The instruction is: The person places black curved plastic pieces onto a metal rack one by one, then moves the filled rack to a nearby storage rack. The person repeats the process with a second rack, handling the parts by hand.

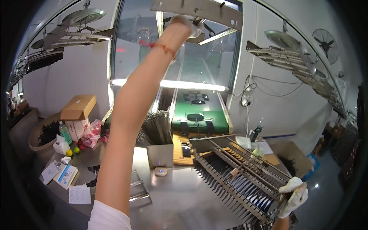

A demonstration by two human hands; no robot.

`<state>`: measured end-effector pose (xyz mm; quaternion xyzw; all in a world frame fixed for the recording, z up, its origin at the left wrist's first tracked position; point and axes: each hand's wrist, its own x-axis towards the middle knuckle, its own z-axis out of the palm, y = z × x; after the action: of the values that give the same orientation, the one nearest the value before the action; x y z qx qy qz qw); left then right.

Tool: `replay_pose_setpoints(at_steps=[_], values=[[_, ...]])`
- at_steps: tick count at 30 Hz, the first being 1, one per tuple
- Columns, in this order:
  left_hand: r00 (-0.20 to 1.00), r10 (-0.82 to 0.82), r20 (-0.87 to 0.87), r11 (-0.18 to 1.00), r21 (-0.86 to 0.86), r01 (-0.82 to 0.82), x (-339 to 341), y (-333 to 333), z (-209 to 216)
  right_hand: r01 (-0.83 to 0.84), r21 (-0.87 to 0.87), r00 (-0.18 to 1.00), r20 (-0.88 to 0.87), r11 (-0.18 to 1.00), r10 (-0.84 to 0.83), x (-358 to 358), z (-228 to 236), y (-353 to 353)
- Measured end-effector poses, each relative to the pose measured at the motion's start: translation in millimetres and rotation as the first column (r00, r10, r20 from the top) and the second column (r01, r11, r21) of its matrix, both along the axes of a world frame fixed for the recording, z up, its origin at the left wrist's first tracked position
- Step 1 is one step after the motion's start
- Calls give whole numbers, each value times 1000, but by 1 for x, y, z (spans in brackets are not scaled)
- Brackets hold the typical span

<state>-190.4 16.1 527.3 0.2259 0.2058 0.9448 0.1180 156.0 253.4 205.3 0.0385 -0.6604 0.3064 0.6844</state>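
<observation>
My left arm stretches up across the view. The gloved left hand is at a metal hanging rack near the top edge. Its fingers look closed around a bar or hook there, partly hidden by the wrist and blurred. My right hand, in a white glove, is curled around the near right end of a long metal rack. This rack lies slanted over the steel table. Rows of dark, curved, shiny pieces hang along its bars.
A green conveyor belt carrying dark parts runs through the window opening. Thin metal rods stand bundled beside it. Papers, a cardboard box and pink bags sit left. More racks hang from an overhead rail.
</observation>
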Motion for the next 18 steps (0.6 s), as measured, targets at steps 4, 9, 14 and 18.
replay_pose_setpoints(at_steps=[4,9,14,18], values=[[973,-163,164,950,292,109,14,7,15,-16,-159,992,122,987,36,15,4,16],[948,-243,-205,969,-83,231,25,-41,-132,100,41,974,199,994,-106,-15,21,31],[995,58,-85,865,-493,-92,121,-93,-302,114,319,992,18,941,-126,-77,65,33],[990,116,80,778,-627,-40,181,-129,-373,376,532,920,-310,759,-239,-159,133,-8]])
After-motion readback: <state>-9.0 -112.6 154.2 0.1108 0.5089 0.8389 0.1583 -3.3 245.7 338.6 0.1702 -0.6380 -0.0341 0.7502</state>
